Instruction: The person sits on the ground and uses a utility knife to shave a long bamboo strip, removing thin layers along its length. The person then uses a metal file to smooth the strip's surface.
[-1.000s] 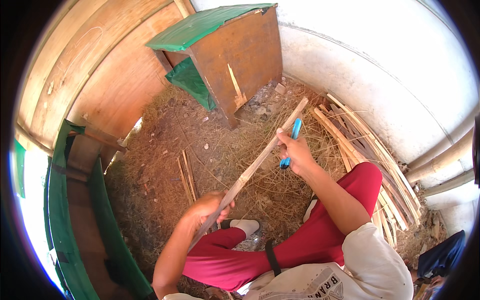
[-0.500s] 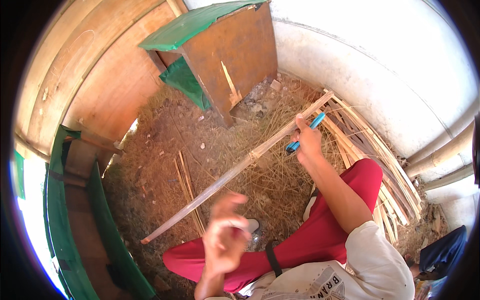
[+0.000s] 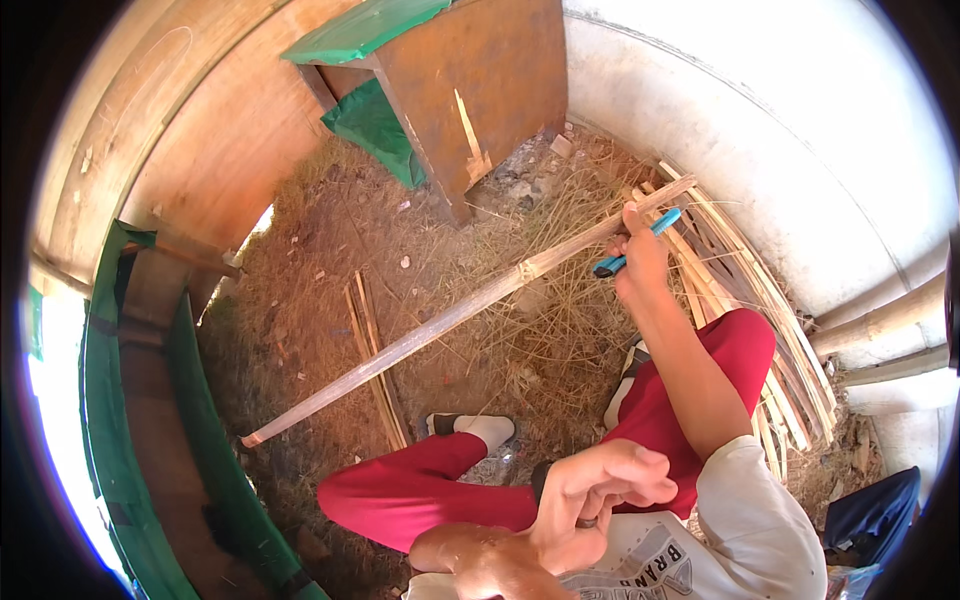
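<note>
1. The strip [image 3: 440, 325], pale and wood-like, is lying on a slant across the frame, from the left of centre up to the upper right. One joint is showing near its middle.
2. The right hand [image 3: 645, 255], right of centre, is holding the strip near its upper end, and it is also gripping a blue cutter [image 3: 667, 221] in the same fist.
3. The left hand [image 3: 595, 495], at the lower centre, is hanging before the shirt [image 3: 760, 510] with its fingers loosely bent; I am seeing nothing in it.
4. The strip is passing over two sticks [image 3: 371, 325] left of centre; whether it is touching them, I cannot tell.
5. A pile [image 3: 760, 290] of similar strips is lying at the right, on the ground.
6. In my judgement, the strip is looking light, dry and rather stiff, perhaps bending a little along its length. It is not seeming slippery or very fragile, but its edges may be giving splinters. Near the joint it should be balancing best; the end hold is leaving the long part heavy to steer.
</note>
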### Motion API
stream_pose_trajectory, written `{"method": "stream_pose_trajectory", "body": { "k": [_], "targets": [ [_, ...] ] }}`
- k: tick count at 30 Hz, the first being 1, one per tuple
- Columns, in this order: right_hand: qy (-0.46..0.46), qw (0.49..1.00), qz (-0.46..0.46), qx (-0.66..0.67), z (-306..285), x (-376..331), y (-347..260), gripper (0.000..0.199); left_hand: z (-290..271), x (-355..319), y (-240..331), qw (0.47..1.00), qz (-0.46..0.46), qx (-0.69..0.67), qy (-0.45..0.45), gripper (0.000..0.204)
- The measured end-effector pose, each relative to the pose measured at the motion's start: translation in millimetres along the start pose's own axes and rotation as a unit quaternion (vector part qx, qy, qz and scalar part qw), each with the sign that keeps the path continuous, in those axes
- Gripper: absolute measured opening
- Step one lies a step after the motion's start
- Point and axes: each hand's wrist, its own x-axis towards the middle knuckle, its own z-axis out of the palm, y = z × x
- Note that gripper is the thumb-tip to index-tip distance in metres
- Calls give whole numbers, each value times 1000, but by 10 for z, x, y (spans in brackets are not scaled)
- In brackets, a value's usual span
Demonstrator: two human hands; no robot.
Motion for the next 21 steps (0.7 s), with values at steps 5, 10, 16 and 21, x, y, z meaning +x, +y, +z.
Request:
{"method": "stream_pose_trajectory", "body": {
  "k": [5, 10, 16, 21],
  "targets": [
    [1, 1000, 4, -21, 50, -24, -43, 23, 21, 39, -40, 1000, 9, -11, -5, 27],
    [11, 1000, 23, -13, 51, -6, -39, 23, 139, 43, -6, 1000, 17, -4, 7, 29],
    [28, 999, -7, -19, 26, -38, -21, 24, 177, 10, 216, 992, 45, 59, 106, 30],
    [36, 999, 9, -9, -32, 20, 41, 23, -705, -319, 117, 925, -23, 160, 344, 17]
  ]
}}
